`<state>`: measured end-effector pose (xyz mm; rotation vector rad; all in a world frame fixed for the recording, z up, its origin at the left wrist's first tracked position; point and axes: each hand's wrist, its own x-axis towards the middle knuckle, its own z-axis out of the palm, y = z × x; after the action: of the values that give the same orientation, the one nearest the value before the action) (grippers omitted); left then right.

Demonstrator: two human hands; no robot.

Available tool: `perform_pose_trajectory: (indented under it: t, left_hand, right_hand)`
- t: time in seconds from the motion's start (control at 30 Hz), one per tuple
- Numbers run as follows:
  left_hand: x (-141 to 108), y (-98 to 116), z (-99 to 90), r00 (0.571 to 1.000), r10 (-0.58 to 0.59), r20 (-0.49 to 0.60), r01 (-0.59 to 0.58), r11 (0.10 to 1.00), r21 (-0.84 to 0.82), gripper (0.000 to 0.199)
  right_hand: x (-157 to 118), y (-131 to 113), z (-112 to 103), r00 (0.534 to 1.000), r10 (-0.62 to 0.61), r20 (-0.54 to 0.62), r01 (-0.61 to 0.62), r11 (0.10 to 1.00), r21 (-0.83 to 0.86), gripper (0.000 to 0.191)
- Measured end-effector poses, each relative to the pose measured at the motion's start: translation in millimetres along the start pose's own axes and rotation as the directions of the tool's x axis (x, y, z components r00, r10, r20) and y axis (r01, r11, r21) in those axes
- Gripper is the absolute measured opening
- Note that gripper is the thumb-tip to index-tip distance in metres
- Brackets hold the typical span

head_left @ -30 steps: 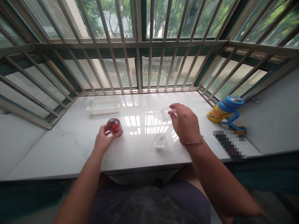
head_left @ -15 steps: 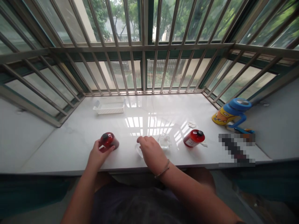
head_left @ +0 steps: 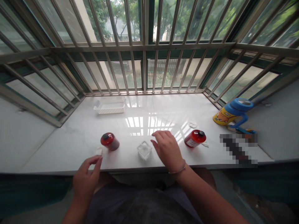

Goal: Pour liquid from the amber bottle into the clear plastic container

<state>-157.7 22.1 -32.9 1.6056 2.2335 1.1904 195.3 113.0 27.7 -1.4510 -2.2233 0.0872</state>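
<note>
Thumb and fingertips of my left hand (head_left: 87,174) are pinched together at a small white wad (head_left: 99,151), softly blurred, at the counter's front left. Just beyond it stands a red bottle with a black cap (head_left: 112,142), untouched. My right hand (head_left: 168,149) hovers over the counter, thumb apart from loosely bent fingers, nothing seen in it. Left of that hand sits a small clear square dish (head_left: 144,152) with something whitish in it. What lies beneath the right hand is hidden. A second red bottle (head_left: 192,141), with a white label, stands to its right.
At the back left lies a white perforated basket (head_left: 111,109). White bits (head_left: 192,124) lie beyond the right bottle. A yellow and blue flask (head_left: 230,113) stands at the far right, near a blurred-out patch (head_left: 238,151). Window bars (head_left: 143,71) border the counter (head_left: 163,102).
My left hand has left the bottle and come down to the white wad. My right hand has moved right, uncovering one clear dish and covering where another stood.
</note>
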Motion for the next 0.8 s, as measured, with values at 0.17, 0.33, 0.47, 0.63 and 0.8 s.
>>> perform_pose_trajectory:
  t: [0.17, 0.33, 0.47, 0.63, 0.8]
  left_hand:
    - [-37, -59, -15.9, 0.982, 0.097, 0.163, -0.117, 0.986, 0.117, 0.032]
    - [-66, -134, -4.4, 0.901, -0.09, 0.425, -0.032, 0.962, 0.272, 0.037]
    - [-93, -170, 9.8, 0.857, -0.303, 0.418, 0.085, 0.882, 0.464, 0.062]
    - [-108, -181, 32.8, 0.802, -0.439, 0.405, 0.134, 0.792, 0.595, 0.074]
    - [-93, -174, 45.5, 0.82, -0.461, 0.338, 0.199, 0.784, 0.588, 0.069]
  right_hand:
    - [-3, 53, -4, 0.96, 0.26, 0.106, -0.245, 0.96, -0.136, 0.018]
    - [7, 75, -1, 0.95, 0.264, 0.165, -0.252, 0.964, -0.089, 0.014]
    - [27, 83, -2, 0.951, 0.28, 0.134, -0.27, 0.959, -0.088, 0.017]
    - [62, 104, 1, 0.946, 0.31, 0.095, -0.299, 0.947, -0.116, 0.021]
    - [94, 119, 14, 0.943, 0.321, 0.09, -0.306, 0.941, -0.145, 0.024]
